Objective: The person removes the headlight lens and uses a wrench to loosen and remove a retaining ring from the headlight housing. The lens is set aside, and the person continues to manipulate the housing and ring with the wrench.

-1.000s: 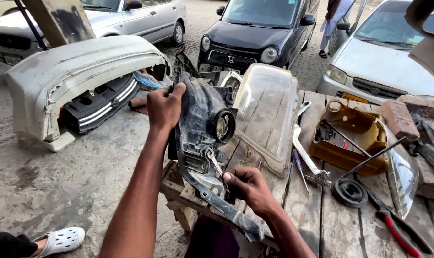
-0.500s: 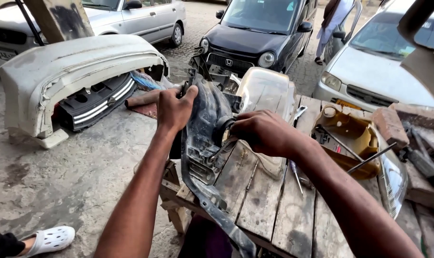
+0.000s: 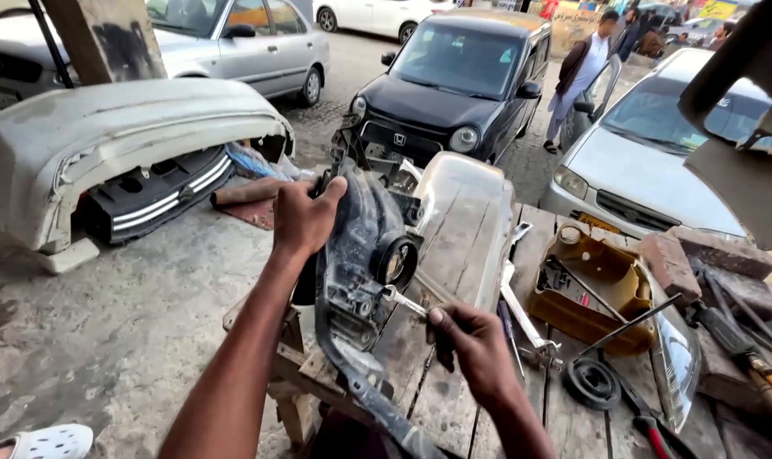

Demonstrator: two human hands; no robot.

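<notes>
On the wooden workbench (image 3: 454, 374), headlight housing (image 3: 356, 255) upright.
Left hand (image 3: 305, 217) clamps its top; right hand (image 3: 475, 344), back from the socket, now pinches a small spanner (image 3: 403, 299) against it.

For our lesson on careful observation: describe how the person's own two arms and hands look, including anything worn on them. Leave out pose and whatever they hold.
Both arms are bare as far up as the view shows: no sleeves appear. The left hand and right hand wear no gloves. No watch, ring, bracelet or bandage shows on either. The arms are slim, with bare wrists and fingers.
</notes>
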